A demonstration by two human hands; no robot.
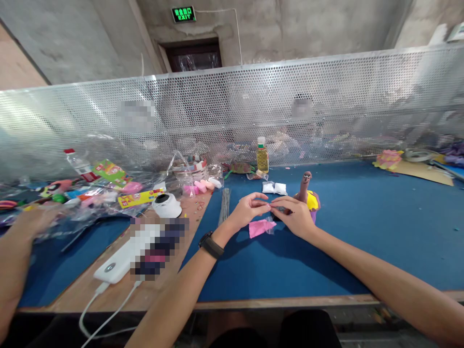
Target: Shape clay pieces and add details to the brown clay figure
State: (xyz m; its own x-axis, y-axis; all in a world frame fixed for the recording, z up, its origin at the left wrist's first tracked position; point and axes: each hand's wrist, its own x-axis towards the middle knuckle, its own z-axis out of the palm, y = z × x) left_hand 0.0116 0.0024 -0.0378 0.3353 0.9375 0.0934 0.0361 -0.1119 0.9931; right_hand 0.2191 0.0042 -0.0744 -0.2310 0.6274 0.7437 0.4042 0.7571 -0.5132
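My left hand [250,211], with a dark watch on the wrist, and my right hand [297,217] meet fingertip to fingertip above the blue mat [380,241]. Both are pinched together; whatever lies between the fingertips is too small to make out. Just below them rests a pink packet [258,228] with a clear plastic end. Partly hidden behind my right hand stands a modelled figure with a long brown neck [305,186], small eyes and a yellow and purple body [313,200]. Two small white packets [274,188] lie beyond my fingers.
A bundle of thin wires [224,205] lies left of my hands. Farther back stand a bottle of yellow liquid [261,157] and a perforated metal screen [232,111]. At left are a white power bank [123,258] with cables, a white roll [167,206] and another person's arm [18,261].
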